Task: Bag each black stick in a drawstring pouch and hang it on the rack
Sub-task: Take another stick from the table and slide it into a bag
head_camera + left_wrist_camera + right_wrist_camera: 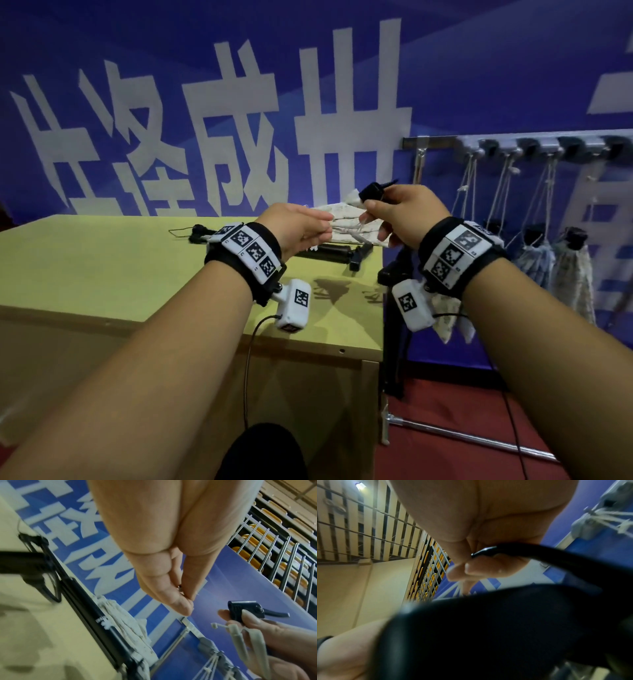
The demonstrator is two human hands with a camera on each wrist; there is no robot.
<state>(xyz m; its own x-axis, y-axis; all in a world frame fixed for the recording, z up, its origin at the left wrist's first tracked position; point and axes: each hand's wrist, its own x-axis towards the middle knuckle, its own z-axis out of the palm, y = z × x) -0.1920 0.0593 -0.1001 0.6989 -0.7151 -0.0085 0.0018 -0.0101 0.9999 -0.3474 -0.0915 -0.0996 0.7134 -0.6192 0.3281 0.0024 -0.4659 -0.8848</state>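
The right hand (404, 212) is curled round a black stick (373, 192), whose ridged top end pokes out above the thumb and forefinger, and its lower fingers also pinch the pale cords (240, 632) of a drawstring pouch (346, 222). The bottom of that pouch hangs below the right wrist, beside the wrist camera. Just to the left, the left hand (298, 228) has its thumb and fingertips pressed together; the head view puts them at the edge of the patterned cloth, but the left wrist view shows nothing plainly between them, so I cannot tell whether it has hold of anything. Beneath both hands, more black sticks (329, 251) and folded pouches (123, 622) lie on the far edge of a yellow-green table (102, 274). To the right of the grip, a grey rack (534, 144) of hooks runs along a blue banner (171, 68), and bagged sticks (568, 270) hang from it by their cords, well apart from the hands.
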